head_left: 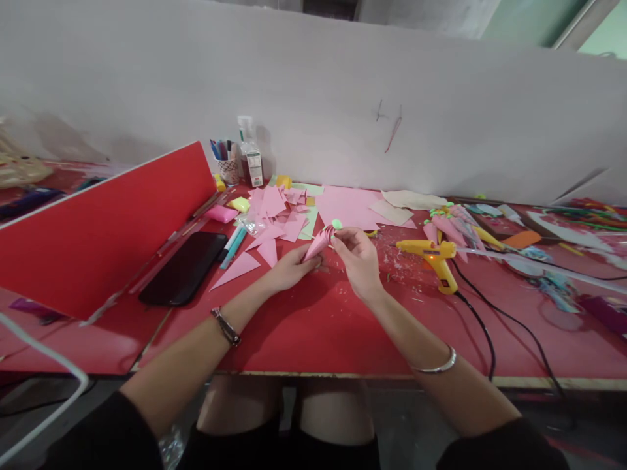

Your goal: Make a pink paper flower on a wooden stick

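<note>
A small rolled pink paper cone [319,243] is held over the red table, its pointed end down to the left. My left hand [292,266] is closed around its lower part. At the wide end my right hand [360,258] pinches the rim between thumb and fingers. A bright green round piece [337,224] shows at that rim; whether it is fixed to the cone I cannot tell. To the right a yellow glue gun [434,258] lies on the table with an orange light lit. Finished-looking pink cones with green tops [447,228] are heaped behind it.
Cut pink paper pieces [274,205] lie behind my left hand, with pink sheets [345,205] beside them. A black phone [183,269], markers [234,247] and an upright red board [112,228] are at left. A pen cup [228,171] and bottle [252,160] stand by the wall. Black cables [482,323] trail at right.
</note>
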Motion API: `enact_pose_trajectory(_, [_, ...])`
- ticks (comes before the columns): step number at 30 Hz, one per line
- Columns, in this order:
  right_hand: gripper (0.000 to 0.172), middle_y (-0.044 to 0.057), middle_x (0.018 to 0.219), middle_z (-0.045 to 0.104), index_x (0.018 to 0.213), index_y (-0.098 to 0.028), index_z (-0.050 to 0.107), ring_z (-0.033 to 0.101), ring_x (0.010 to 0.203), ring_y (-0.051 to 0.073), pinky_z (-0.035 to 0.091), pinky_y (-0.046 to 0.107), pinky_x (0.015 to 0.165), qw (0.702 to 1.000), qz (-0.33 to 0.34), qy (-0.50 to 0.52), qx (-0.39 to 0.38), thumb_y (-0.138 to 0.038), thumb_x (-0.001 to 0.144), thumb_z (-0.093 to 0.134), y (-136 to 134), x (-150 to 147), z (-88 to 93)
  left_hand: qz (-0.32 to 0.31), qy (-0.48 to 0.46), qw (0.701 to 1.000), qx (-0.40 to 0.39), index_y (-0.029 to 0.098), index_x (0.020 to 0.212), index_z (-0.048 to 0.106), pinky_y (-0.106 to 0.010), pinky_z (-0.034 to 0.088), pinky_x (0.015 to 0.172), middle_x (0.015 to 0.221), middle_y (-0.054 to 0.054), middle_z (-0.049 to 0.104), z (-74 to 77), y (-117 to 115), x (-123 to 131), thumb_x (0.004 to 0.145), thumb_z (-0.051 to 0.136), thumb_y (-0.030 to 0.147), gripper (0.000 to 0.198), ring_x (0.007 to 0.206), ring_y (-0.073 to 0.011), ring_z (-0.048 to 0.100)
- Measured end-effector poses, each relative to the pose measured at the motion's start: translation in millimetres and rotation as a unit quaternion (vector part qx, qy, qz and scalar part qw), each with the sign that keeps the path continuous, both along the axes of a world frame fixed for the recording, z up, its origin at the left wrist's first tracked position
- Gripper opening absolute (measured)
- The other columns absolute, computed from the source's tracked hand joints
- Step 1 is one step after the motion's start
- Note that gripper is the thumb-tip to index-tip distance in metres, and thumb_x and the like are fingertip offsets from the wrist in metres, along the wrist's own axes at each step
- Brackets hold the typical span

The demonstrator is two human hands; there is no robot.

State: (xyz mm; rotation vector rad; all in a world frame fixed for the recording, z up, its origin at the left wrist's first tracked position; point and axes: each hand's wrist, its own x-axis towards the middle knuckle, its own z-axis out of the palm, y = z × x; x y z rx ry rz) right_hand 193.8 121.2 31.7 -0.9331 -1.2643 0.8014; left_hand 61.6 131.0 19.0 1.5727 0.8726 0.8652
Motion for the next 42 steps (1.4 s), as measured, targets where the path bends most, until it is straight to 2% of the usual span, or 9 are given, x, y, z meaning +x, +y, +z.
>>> enact_pose_trajectory(7, [0.011, -0.001, 0.071, 0.057, 0.07, -0.02, 0.054, 0.053, 0.069, 0.012, 0.042, 0.026, 0.067, 0.999, 0.004, -0.019, -0.03, -0.026, 0.063, 0.059, 1.2, 1.4, -2.1, -0.005, 0.012, 0.999, 0.042, 0.017, 0.073, 0.049, -0.029, 0.043, 0.072, 0.073, -0.002, 0.06, -0.1, -0.1, -0.7, 0.073, 0.044, 0.021, 0.007, 0.074, -0.016, 0.059])
enact_pose_trajectory(12, [0.007, -0.001, 0.069, 0.058, 0.066, -0.019, 0.057, 0.054, 0.069, 0.013, 0.042, 0.026, 0.068, 0.998, -0.009, -0.05, -0.028, -0.026, 0.064, 0.058, 1.1, 2.9, -1.5, 0.005, 0.026, 0.997, 0.067, 0.015, 0.082, 0.052, -0.03, 0.044, 0.072, 0.075, -0.002, 0.061, -1.5, 0.1, -2.2, 0.073, 0.045, 0.022, 0.013, 0.076, -0.017, 0.058])
enact_pose_trajectory(17, [0.006, -0.001, 0.067, 0.057, 0.064, -0.019, 0.056, 0.053, 0.068, 0.012, 0.042, 0.026, 0.066, 0.998, -0.015, -0.051, -0.025, -0.025, 0.064, 0.058, 0.9, 2.6, -1.6, 0.01, 0.035, 0.996, 0.082, 0.016, 0.077, 0.051, -0.028, 0.044, 0.071, 0.074, -0.002, 0.06, -2.3, 0.4, -2.5, 0.071, 0.044, 0.019, 0.01, 0.076, -0.0165, 0.058])
enact_pose_trajectory(26, [0.01, -0.001, 0.068, 0.057, 0.065, -0.019, 0.056, 0.052, 0.067, 0.012, 0.042, 0.026, 0.066, 0.999, -0.011, -0.033, -0.028, -0.028, 0.063, 0.059, 1.6, 1.9, -2.1, 0.021, 0.047, 0.997, 0.061, 0.017, 0.074, 0.051, -0.028, 0.043, 0.07, 0.07, -0.001, 0.062, 2.3, -2.5, -0.5, 0.071, 0.045, 0.022, 0.009, 0.073, -0.0164, 0.057])
enact_pose_trajectory(30, [0.017, 0.0, 0.075, 0.058, 0.074, -0.02, 0.056, 0.052, 0.069, 0.012, 0.042, 0.025, 0.066, 0.999, 0.009, -0.023, -0.022, -0.033, 0.063, 0.058, 0.1, 1.3, -0.5, 0.034, 0.039, 0.998, 0.034, 0.017, 0.065, 0.049, -0.024, 0.041, 0.062, 0.058, 0.003, 0.054, 3.8, -2.4, -1.0, 0.073, 0.044, 0.024, 0.012, 0.056, -0.011, 0.052])
enact_pose_trajectory(33, [0.017, -0.002, 0.068, 0.054, 0.076, -0.021, 0.054, 0.048, 0.061, 0.01, 0.04, 0.023, 0.06, 1.0, -0.012, -0.016, -0.016, -0.036, 0.068, 0.052, -0.3, 1.0, 0.4, 0.054, -0.006, 0.999, 0.005, 0.016, 0.064, 0.051, -0.021, 0.038, 0.057, 0.058, 0.004, 0.051, 3.6, -2.0, -1.3, 0.074, 0.045, 0.025, 0.014, 0.049, -0.007, 0.044])
enact_pose_trajectory(36, [0.014, -0.003, 0.064, 0.052, 0.074, -0.02, 0.053, 0.045, 0.055, 0.009, 0.039, 0.023, 0.056, 0.999, -0.029, -0.024, -0.022, -0.033, 0.071, 0.049, 0.2, 0.5, -0.7, 0.054, -0.109, 0.991, -0.047, 0.015, 0.072, 0.055, -0.019, 0.037, 0.056, 0.064, 0.003, 0.052, 2.1, -0.6, -0.7, 0.073, 0.048, 0.025, 0.013, 0.053, -0.0056, 0.043])
enact_pose_trajectory(39, [0.01, -0.001, 0.07, 0.055, 0.075, -0.019, 0.054, 0.05, 0.063, 0.01, 0.04, 0.023, 0.06, 0.996, 0.016, -0.09, -0.023, -0.027, 0.069, 0.052, -0.7, -0.6, -3.0, 0.059, -0.2, 0.973, -0.099, 0.014, 0.079, 0.057, -0.018, 0.036, 0.059, 0.068, 0.002, 0.052, 0.2, 1.6, 0.0, 0.069, 0.053, 0.023, 0.014, 0.059, -0.0054, 0.045])
enact_pose_trajectory(42, [0.015, 0.0, 0.075, 0.057, 0.083, -0.02, 0.057, 0.052, 0.067, 0.012, 0.041, 0.024, 0.061, 0.988, 0.043, -0.145, -0.006, -0.023, 0.069, 0.053, -3.3, -1.8, -4.4, 0.075, -0.231, 0.964, -0.112, 0.014, 0.086, 0.057, -0.02, 0.037, 0.063, 0.073, 0.001, 0.055, -2.4, 3.7, 0.2, 0.067, 0.055, 0.022, 0.021, 0.064, -0.0065, 0.048])
